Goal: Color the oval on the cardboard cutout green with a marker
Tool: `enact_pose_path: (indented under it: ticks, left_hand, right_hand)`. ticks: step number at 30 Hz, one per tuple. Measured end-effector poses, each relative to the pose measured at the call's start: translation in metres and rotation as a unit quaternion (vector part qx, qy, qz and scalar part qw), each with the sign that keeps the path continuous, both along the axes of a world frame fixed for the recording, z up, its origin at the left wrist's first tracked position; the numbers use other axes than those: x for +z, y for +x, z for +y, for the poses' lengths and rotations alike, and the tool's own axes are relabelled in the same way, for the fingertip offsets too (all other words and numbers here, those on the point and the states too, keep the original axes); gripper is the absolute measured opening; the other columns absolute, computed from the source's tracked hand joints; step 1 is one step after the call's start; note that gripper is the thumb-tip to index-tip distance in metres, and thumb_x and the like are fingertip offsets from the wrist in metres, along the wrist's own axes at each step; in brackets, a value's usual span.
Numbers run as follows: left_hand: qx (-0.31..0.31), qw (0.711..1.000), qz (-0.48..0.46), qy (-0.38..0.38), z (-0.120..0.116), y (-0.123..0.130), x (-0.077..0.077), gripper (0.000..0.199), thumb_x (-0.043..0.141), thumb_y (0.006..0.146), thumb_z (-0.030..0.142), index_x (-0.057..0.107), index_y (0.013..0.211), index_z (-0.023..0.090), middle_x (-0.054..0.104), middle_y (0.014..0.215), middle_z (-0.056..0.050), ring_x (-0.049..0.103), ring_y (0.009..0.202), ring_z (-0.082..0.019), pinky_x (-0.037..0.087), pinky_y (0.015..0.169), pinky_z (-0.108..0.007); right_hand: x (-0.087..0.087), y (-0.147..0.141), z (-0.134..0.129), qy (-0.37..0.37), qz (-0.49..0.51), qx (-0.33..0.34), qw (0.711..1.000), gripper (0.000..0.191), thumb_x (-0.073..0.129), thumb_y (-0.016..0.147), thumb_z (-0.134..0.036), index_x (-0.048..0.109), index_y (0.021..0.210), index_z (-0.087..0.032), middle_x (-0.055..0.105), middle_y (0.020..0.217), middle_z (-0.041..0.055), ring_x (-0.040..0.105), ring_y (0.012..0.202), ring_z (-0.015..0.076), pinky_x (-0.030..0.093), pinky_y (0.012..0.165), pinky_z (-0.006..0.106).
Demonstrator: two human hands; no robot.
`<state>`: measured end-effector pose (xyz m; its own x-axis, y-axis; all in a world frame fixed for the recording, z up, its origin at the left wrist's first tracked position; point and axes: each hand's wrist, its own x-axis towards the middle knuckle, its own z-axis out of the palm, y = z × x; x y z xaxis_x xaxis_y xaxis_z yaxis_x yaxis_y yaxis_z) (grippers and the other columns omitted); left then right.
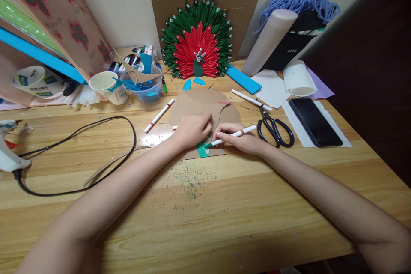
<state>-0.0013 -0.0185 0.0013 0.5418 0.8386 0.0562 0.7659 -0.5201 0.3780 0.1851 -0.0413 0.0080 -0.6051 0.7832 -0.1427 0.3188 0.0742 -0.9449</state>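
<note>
My right hand (236,137) is closed around a white marker (240,132) with a brown band. Its dark green tip touches a green coloured patch (203,150) near the front edge of a piece of brown cardboard (218,151). Just left of it, my left hand (195,129) rests on the cardboard with its fingers bent down; whatever lies beneath them is hidden. A larger rounded cardboard piece (201,99) lies behind both hands. Part of another white marker shows beside my left hand.
Black-handled scissors (274,130) and a phone (316,122) lie right. A capped marker (159,115), paper cup (109,87), tub of scraps (147,94) and glue gun (11,154) with looping cable are left. A red-green peacock (197,47) stands behind.
</note>
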Motion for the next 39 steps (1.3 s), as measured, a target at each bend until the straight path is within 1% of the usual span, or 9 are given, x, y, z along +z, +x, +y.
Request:
enact_pose_path:
  ticks: [8, 18, 21, 26, 29, 34, 39]
  left_hand:
    - [0.001, 1.000, -0.006, -0.003, -0.0005, 0.0001, -0.0001, 0.023, 0.035, 0.088, 0.025, 0.056, 0.091, 0.018, 0.067, 0.085, -0.005, 0.060, 0.075, -0.016, 0.039, 0.065, -0.026]
    - [0.003, 1.000, -0.001, -0.007, -0.0008, 0.0005, 0.0008, 0.023, 0.035, 0.088, 0.026, 0.057, 0.091, 0.018, 0.068, 0.084, -0.005, 0.060, 0.074, -0.016, 0.038, 0.065, -0.026]
    - [0.002, 1.000, 0.004, -0.002, -0.0008, 0.0006, 0.0009, 0.023, 0.035, 0.088, 0.026, 0.057, 0.091, 0.018, 0.068, 0.085, -0.005, 0.060, 0.075, -0.017, 0.038, 0.065, -0.027]
    - [-0.002, 1.000, 0.004, 0.000, -0.0003, 0.0003, 0.0011, 0.024, 0.034, 0.089, 0.026, 0.056, 0.092, 0.018, 0.067, 0.085, -0.006, 0.060, 0.075, -0.017, 0.038, 0.065, -0.027]
    - [-0.001, 1.000, 0.001, -0.001, 0.0001, 0.0000, 0.0008, 0.023, 0.034, 0.088, 0.026, 0.056, 0.091, 0.018, 0.067, 0.084, -0.005, 0.060, 0.075, -0.017, 0.038, 0.065, -0.026]
    - [0.000, 1.000, -0.005, -0.002, 0.0001, 0.0001, 0.0004, 0.023, 0.035, 0.088, 0.026, 0.056, 0.090, 0.018, 0.067, 0.084, -0.005, 0.059, 0.074, -0.016, 0.037, 0.064, -0.026]
    - [0.002, 1.000, 0.000, -0.005, -0.0007, 0.0011, 0.0012, 0.023, 0.034, 0.088, 0.026, 0.056, 0.090, 0.018, 0.067, 0.085, -0.005, 0.060, 0.075, -0.017, 0.038, 0.065, -0.026]
  right_hand:
    - [-0.0006, 0.0010, 0.0002, 0.000, 0.000, 0.003, 1.000, 0.020, 0.051, 0.090, -0.030, 0.062, 0.081, -0.016, 0.066, 0.080, 0.0035, 0.059, 0.070, 0.0116, 0.044, 0.064, 0.025]
    - [-0.0039, 0.0013, 0.0000, -0.016, 0.037, -0.001, 0.999, 0.023, 0.053, 0.091, -0.036, 0.062, 0.083, -0.016, 0.067, 0.081, 0.0039, 0.061, 0.073, 0.0126, 0.047, 0.067, 0.026]
    - [-0.0016, 0.0016, 0.0010, -0.014, 0.022, 0.011, 1.000, 0.024, 0.054, 0.090, -0.035, 0.064, 0.080, -0.016, 0.068, 0.079, 0.0040, 0.062, 0.072, 0.0129, 0.047, 0.066, 0.026]
    - [0.0020, 0.0029, 0.0031, 0.017, -0.018, 0.026, 0.999, 0.027, 0.053, 0.089, -0.034, 0.066, 0.075, -0.015, 0.068, 0.076, 0.0044, 0.061, 0.070, 0.0133, 0.044, 0.062, 0.025]
    - [0.0017, 0.0028, 0.0022, 0.012, -0.008, 0.022, 1.000, 0.026, 0.053, 0.089, -0.035, 0.065, 0.076, -0.016, 0.068, 0.076, 0.0042, 0.062, 0.071, 0.0135, 0.045, 0.063, 0.025]
    - [-0.0006, 0.0015, 0.0002, -0.007, 0.020, -0.004, 1.000, 0.022, 0.053, 0.090, -0.034, 0.062, 0.079, -0.017, 0.068, 0.082, 0.0036, 0.062, 0.073, 0.0124, 0.047, 0.067, 0.025]
    - [0.0002, 0.0019, 0.0010, -0.009, 0.012, 0.003, 1.000, 0.023, 0.055, 0.089, -0.034, 0.064, 0.078, -0.016, 0.068, 0.080, 0.0035, 0.062, 0.073, 0.0124, 0.047, 0.066, 0.025]
